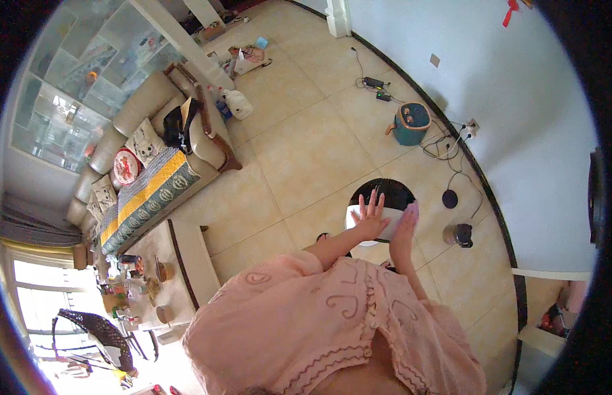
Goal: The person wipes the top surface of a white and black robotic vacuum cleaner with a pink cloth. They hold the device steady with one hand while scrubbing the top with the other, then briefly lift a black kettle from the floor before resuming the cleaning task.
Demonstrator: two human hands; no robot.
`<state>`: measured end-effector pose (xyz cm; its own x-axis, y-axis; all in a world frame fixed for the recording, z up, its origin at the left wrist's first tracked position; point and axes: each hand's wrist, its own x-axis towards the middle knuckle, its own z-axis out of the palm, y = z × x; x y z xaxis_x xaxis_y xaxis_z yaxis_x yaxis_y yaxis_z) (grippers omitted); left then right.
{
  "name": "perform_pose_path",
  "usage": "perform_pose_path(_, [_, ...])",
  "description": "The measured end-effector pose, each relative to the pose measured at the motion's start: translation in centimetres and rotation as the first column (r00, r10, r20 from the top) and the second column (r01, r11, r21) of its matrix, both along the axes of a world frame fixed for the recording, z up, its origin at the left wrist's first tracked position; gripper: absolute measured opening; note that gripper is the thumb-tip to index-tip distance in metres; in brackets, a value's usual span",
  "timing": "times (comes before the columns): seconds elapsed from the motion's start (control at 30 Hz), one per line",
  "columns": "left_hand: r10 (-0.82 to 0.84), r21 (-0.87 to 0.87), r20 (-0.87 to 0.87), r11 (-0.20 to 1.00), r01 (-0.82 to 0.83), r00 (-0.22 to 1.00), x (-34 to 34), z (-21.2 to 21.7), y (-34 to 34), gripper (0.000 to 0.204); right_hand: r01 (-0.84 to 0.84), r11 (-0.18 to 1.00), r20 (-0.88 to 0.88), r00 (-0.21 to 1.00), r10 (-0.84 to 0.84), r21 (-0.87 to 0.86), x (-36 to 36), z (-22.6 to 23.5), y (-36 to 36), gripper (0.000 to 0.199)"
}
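In front of me on the floor stands a round thing (393, 188) with a glossy black top and a white front part; I cannot tell its kind. My left hand (369, 218) lies flat on it with fingers spread, across the border of black and white. At its right edge, my right hand (404, 229) holds a pink cloth (412, 209) against the side, fingers long and close together. Part of the cloth is hidden by that hand. Both forearms come out of wide pink sleeves.
A green appliance (411, 124) stands by the wall amid cables, with a black disc (449, 199) and a dark-lidded container (458, 235) nearby on the tiles. To the left are a sofa (154, 178) and a low table (181, 263) crowded with small items.
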<state>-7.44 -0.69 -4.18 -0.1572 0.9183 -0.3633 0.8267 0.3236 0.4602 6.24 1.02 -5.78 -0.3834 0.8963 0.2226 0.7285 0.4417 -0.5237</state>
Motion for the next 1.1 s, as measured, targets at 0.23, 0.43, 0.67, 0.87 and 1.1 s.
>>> perform_pose_path(0.23, [-0.035, 0.038, -0.045, 0.999, 0.037, 0.998, -1.0, -0.6, -0.6, 0.08, 0.259, 0.732, 0.13, 0.965, -0.23, -0.63, 3.8, -2.1, 2.9, 0.045])
perform_pose_path(0.43, [-0.005, -0.037, -0.016, 0.999, 0.005, 1.0, -1.4, 0.2, -0.4, 0.08, 0.104, 0.779, 0.126, 0.991, -0.032, -0.618, 3.8, -2.1, 3.8, 0.044])
perform_pose_path(0.67, [0.001, -0.025, -0.103, 1.0, -0.003, 0.995, -0.9, -2.4, 0.4, 0.088, -0.138, 0.99, 0.139, 0.981, 0.135, 0.014, 3.5, -11.4, 2.3, 0.051])
perform_pose_path(0.87, [-0.037, 0.002, -0.051, 0.999, 0.037, 0.998, -1.3, -2.2, 0.3, 0.083, 0.25, 0.829, -0.027, 0.952, -0.304, -0.499, 5.2, -8.2, 2.8, 0.025])
perform_pose_path(1.1, [-0.068, -0.005, -0.01, 0.998, 0.068, 0.998, -1.9, -1.6, 0.1, 0.083, 0.095, 0.918, 0.036, 0.996, -0.088, -0.384, 2.7, -0.8, 0.3, 0.036])
